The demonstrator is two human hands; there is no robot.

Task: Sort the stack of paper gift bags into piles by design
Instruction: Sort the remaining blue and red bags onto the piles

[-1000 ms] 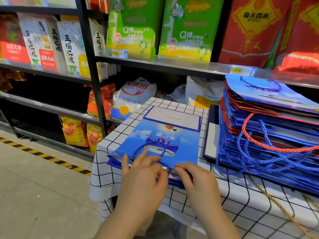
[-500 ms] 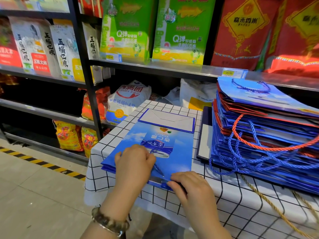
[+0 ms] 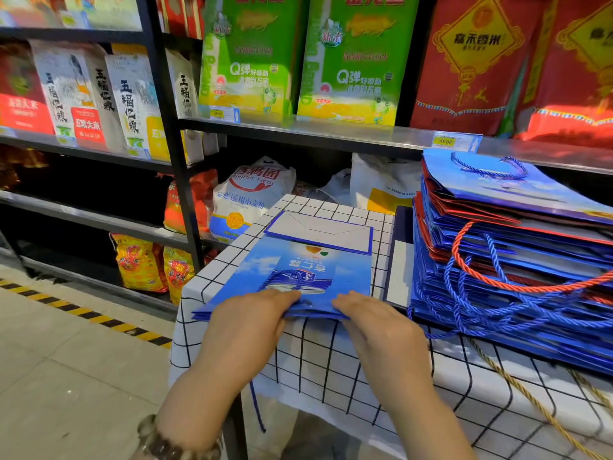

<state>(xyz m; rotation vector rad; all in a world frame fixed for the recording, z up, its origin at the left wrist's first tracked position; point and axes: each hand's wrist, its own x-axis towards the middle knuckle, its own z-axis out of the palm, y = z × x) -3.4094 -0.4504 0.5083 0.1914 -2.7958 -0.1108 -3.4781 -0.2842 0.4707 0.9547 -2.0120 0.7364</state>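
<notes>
On checked tablecloth (image 3: 331, 363), left hand (image 3: 247, 327) and right hand (image 3: 381, 330) grip blue bags (image 3: 345, 273), thumbs hidden.

- A white cloth with dark grid lines (image 3: 331, 360) covered the tabletop and hung over its near and left edges.
- Behind the far edge, two green bags (image 3: 245, 61) stood side by side on a metal shelf (image 3: 331, 132), with red bags (image 3: 471, 61) to their right.
- A yellow price tag (image 3: 446, 141) sat on that shelf's front lip.
- A white flour sack (image 3: 252, 190) lay beyond the far-left corner.
- Yellow-and-black striped tape (image 3: 83, 312) crossed the tiled floor (image 3: 66, 376).
</notes>
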